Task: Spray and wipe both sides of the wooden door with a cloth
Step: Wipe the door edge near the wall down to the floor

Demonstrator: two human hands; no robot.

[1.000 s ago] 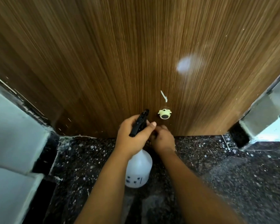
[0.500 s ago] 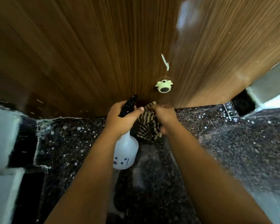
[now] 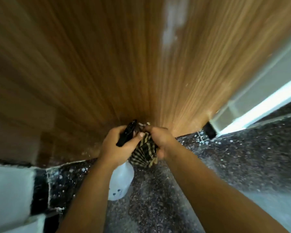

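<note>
The wooden door (image 3: pixel 124 64) fills the upper view, its brown grain blurred by motion, with a pale wet patch (image 3: pixel 173 22) high up. My left hand (image 3: pixel 116 145) grips the black trigger head of a white spray bottle (image 3: pixel 121 180), which hangs below the hand. My right hand (image 3: pixel 160 140) holds a black-and-tan striped cloth (image 3: pixel 144 153), bunched between the two hands in front of the door's bottom edge. The hands touch each other.
Dark speckled stone floor (image 3: pixel 208 157) lies below the door. A white wall block (image 3: pixel 8 190) stands at the lower left. At the right are the door frame (image 3: pixel 259 91) and a bright strip of another floor.
The view has tilted up and both hands have risen along the door. The cloth came up from behind the bottle into plain sight. The small yellow door stopper is out of sight.
</note>
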